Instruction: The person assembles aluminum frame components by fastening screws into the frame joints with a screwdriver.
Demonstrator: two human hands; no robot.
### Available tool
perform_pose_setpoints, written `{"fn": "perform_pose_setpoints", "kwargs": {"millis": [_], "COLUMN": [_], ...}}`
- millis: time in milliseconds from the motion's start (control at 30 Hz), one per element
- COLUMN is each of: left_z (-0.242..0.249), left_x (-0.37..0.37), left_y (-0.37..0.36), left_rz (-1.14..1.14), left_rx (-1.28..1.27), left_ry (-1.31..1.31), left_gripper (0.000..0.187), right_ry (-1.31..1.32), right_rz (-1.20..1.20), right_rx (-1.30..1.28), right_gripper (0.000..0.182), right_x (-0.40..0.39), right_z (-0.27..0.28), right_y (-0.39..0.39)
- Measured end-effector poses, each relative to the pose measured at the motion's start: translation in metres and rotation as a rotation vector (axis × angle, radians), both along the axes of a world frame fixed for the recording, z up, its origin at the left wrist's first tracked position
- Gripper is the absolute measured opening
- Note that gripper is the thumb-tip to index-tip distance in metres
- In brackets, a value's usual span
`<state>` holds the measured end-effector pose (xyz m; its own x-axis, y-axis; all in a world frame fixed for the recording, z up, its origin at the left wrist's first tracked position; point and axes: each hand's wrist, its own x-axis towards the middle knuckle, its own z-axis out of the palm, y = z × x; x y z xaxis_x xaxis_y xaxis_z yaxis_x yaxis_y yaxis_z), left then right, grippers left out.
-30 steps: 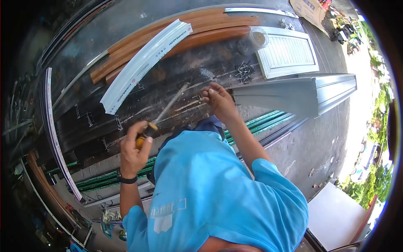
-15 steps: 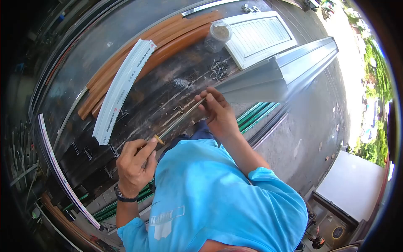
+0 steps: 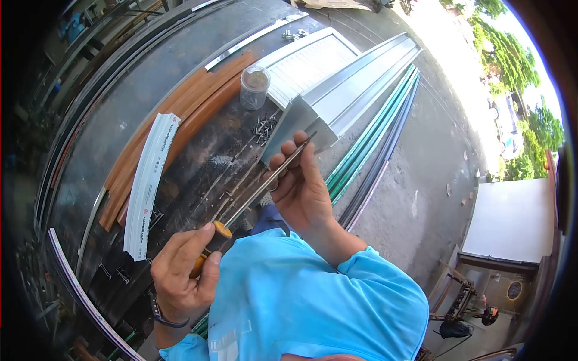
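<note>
A person's left hand (image 3: 180, 271) grips the handle (image 3: 221, 230) of a yellow-and-black screwdriver (image 3: 256, 194) with a long metal shaft, and the right hand (image 3: 304, 201) has just closed in near its tip, fingers lightly curled on the shaft, so the tool seems steadied at both ends. It slants above the near edge of a dark worktable (image 3: 208, 133), tip beside a long silver-grey metal channel (image 3: 355, 81).

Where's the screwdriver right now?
In the head view, the screwdriver is just left of the middle: the left hand holds its handle, and the right hand's fingers are near its tip.
</note>
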<state>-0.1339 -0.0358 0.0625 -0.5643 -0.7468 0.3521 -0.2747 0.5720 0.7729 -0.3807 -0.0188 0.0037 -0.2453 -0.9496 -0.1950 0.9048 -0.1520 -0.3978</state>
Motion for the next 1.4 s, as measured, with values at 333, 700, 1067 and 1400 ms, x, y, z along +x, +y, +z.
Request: {"fn": "perform_pose_setpoints", "kwargs": {"millis": [333,700,1067,1400], "left_z": [0.015,0.037,0.034,0.025], "left_x": [-0.014,-0.022,-0.016,-0.014], "left_y": [-0.005,0.001,-0.001,-0.006], "left_rz": [-0.009,0.047,0.059,0.052], "left_rx": [-0.101,-0.302,-0.033,0.869], "left_ry": [-0.045,-0.241,-0.186,0.242], "left_gripper": [0.041,0.042,0.034,0.041], "right_ry": [-0.139,0.134,0.182,0.651], "right_rz": [0.014,0.077,0.097,-0.302], "right_rx": [-0.044,-0.121,-0.025,-0.011], "right_gripper": [0.031,0.035,0.034,0.058], "right_x": [-0.005,-0.003,-0.009,-0.097], "right_z": [0.004,-0.002,0.02,-0.027], "right_y": [-0.002,0.003,0.003,-0.006]}}
